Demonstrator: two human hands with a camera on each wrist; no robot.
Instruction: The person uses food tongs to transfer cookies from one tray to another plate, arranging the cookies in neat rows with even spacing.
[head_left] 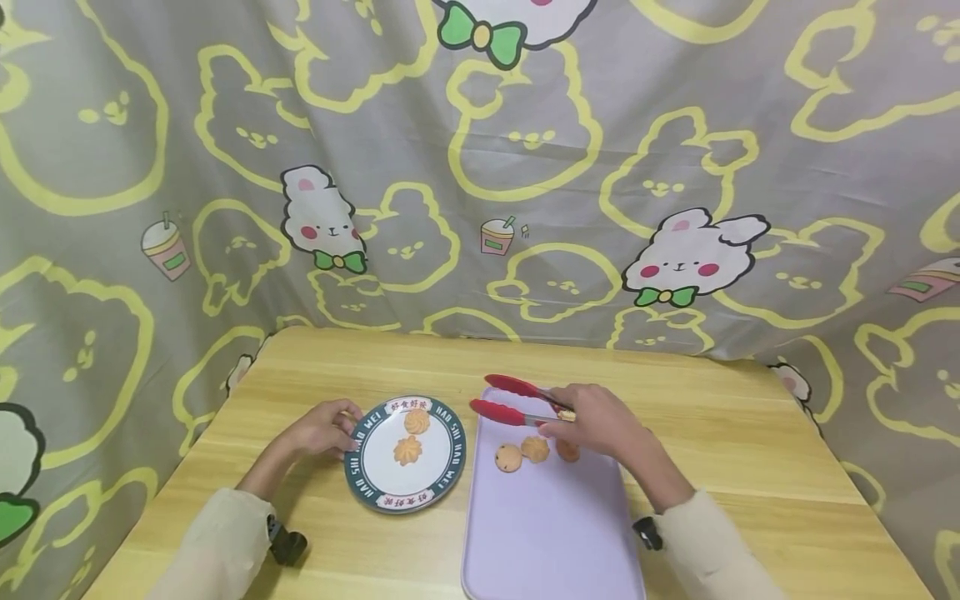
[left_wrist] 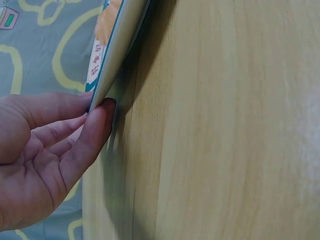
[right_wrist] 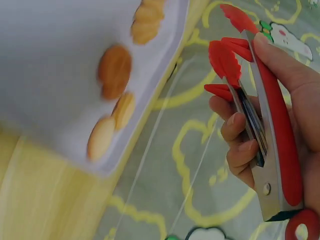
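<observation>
My left hand [head_left: 324, 428] pinches the left rim of a white plate [head_left: 375, 467] with a dark green lettered border. In the left wrist view, thumb and fingers grip the plate's edge [left_wrist: 111, 75]. Two ridged golden cookies [head_left: 408, 450] lie on the plate. Over the far end of a lilac tray [head_left: 551, 525], my right hand [head_left: 600, 421] holds red-tipped metal tongs [head_left: 498, 412]. The right wrist view shows the tongs' tips spread apart with nothing between them. Several cookies [head_left: 507, 457] lie on the tray below, partly hidden by the hand; one is round with dark dots.
Plate and tray stand side by side on a wood-grain table [head_left: 360, 354], the tray on the right. A grey curtain [head_left: 420, 150] with yellow outlines and cartoon rabbits hangs behind the table and along both sides.
</observation>
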